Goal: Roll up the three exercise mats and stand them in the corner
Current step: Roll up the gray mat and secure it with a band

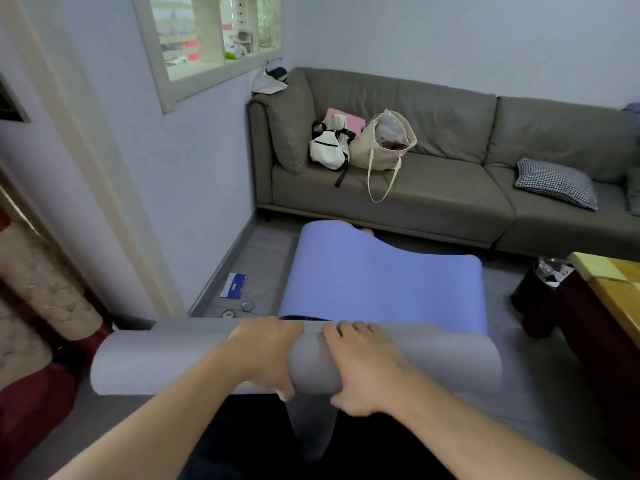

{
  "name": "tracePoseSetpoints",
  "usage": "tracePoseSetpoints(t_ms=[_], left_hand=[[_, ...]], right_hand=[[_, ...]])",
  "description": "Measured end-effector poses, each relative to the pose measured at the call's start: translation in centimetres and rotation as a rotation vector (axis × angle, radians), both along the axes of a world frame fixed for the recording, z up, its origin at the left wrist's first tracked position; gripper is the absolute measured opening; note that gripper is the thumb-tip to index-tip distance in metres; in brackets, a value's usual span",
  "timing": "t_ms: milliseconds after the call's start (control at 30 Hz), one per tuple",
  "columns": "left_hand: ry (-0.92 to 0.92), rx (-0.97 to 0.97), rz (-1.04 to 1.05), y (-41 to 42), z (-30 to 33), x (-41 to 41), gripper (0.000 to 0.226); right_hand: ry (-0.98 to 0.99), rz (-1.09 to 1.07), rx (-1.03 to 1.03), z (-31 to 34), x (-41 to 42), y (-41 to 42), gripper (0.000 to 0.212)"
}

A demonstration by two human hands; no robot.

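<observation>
I note a grey mat point(156, 355), matte and smooth, rolled into a thick cylinder that lies crosswise directly before me, low in the head view. My left hand point(266, 355) wraps over the middle of the roll, fingers curled over its far side and thumb beneath; my right hand point(363, 368) grips just beside it in the same way, so both hands are closed around the roll. A loose strip of grey material hangs down below the roll between my forearms. Just beyond the roll, touching its far edge, a blue-violet mat point(381, 282) with a fine foam texture lies unrolled on the floor point(263, 258), its far end humped into a wave near the foot of the sofa point(433, 199). The sofa is grey-brown, leather-like and creased, set along the far wall into the corner. On its seat stand a white backpack point(327, 147) and a woven cream tote point(384, 147), touching each other; a checked cushion point(557, 183) lies well apart to the right. On the bare floor left of the blue-violet mat lie a blue-and-white packet point(234, 285) and two small round items point(248, 306). At right, a dark bin point(536, 289) stands beside a wooden surface point(616, 289).
</observation>
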State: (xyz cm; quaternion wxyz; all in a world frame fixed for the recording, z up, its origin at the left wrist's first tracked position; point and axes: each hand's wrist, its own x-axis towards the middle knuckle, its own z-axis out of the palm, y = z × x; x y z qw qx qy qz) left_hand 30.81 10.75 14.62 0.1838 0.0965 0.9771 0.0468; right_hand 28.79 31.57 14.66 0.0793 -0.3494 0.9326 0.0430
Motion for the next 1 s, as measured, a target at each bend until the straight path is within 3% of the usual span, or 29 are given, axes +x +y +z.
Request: tracePoseSetpoints(t_ms=[100,167,267,400,600,700,867,1000], left_hand=[[-0.141,0.031,0.002,0.0,0.3,-1.4,0.069],[-0.170,0.011,0.009,0.3,0.2,-1.9,0.073],[0.073,-0.099,0.027,1.1,-1.3,-1.0,0.080],[0.448,-0.242,0.064,2.3,-4.5,1.2,0.083],[0.157,-0.051,0.060,0.7,-1.5,-1.6,0.069],[0.193,-0.063,0.078,1.0,-1.8,-1.6,0.069],[0.492,-0.157,0.102,1.9,-5.5,-0.1,0.084],[0.394,-0.184,0.093,1.7,-2.1,-0.7,0.064]], right_hand=[[0.144,0.004,0.045,-2.8,1.3,0.1,0.107],[0.193,-0.020,0.036,-3.7,1.0,0.0,0.096],[0.089,-0.055,0.042,-2.6,-1.0,-0.5,0.076],[-0.050,-0.063,-0.002,-0.7,-3.5,-1.5,0.067],[0.249,-0.029,-0.068,-4.8,-0.4,-0.1,0.103],[0.287,-0.071,-0.046,-5.6,-1.2,-0.6,0.096],[0.120,-0.057,-0.009,-2.7,-3.4,-1.2,0.074],[0.109,-0.050,-0.066,-0.9,-3.3,-1.3,0.070]])
